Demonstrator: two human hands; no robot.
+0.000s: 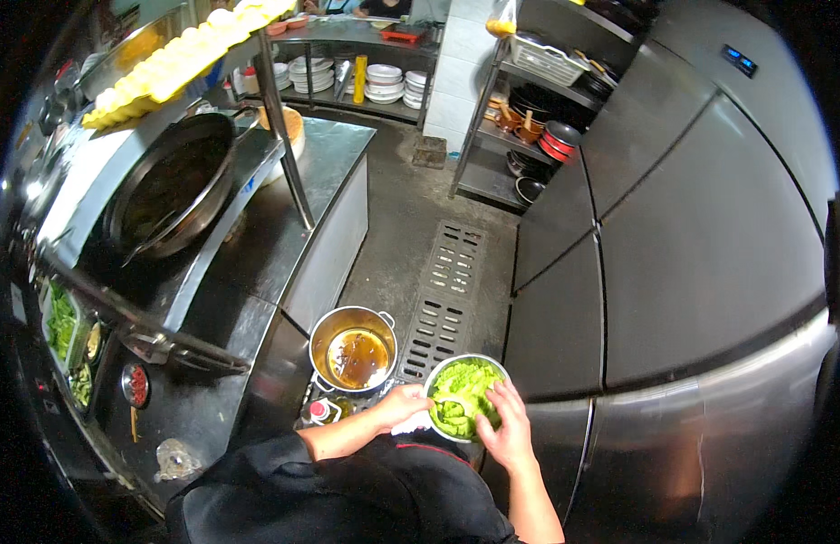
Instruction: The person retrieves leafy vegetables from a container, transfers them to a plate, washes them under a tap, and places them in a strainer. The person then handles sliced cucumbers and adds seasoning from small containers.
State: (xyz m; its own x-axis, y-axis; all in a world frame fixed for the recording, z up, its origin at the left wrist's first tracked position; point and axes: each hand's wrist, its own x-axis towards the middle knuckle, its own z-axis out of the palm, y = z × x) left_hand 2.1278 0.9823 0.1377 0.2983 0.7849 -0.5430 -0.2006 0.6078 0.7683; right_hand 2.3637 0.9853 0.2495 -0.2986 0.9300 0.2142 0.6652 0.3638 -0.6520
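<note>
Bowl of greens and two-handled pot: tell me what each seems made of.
The bowl looks like smooth metal, perhaps stainless steel, from its silvery rim. The pot is probably shiny stainless steel: its silver inner wall catches the light.

The steel counter [334, 150] on the left carries a small round dish of red pieces [135, 385], a crumpled clear plastic bag [175, 461] and, toward its far end, a white tub [299, 150] (partly hidden by a metal post [302, 199]). The shelf [207, 276] above it bears a large dark wok [171, 181], while the back shelf [397, 111] holds stacks of white plates [384, 83] and a yellow cylinder [359, 80]. On the grey floor [397, 218], a dark block [429, 152] sits beside a tiled pillar [443, 100].
</note>
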